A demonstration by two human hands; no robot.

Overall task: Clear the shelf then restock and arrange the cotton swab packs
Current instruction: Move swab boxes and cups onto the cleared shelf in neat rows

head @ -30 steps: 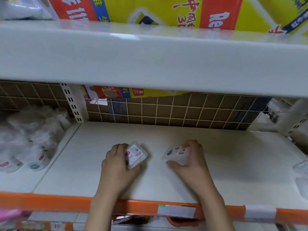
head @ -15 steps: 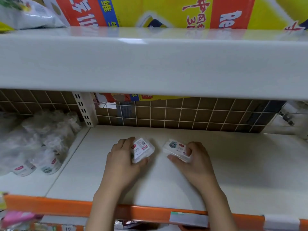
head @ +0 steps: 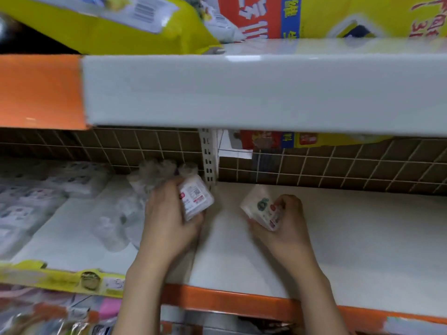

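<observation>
On the white shelf board (head: 350,238), toward its back left corner, each hand grips one cotton swab pack: the left hand (head: 167,228) clasps a left pack (head: 196,199) just beside the slotted upright (head: 208,155), while the right hand (head: 287,228) pinches a right pack (head: 263,210), tilted, its long axis running toward the wire grid back (head: 338,165). The left hand is nearer that corner, so its pack would likely go down first; bare board stretches rightward, and clear bagged goods (head: 116,221) crowd the neighbouring bay.

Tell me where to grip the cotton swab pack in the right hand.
Across its two short edges, coming from the shelf's open front. The pack is a flat, tilted box; the right hand already pinches it that way, thumb below, fingers above.
</observation>
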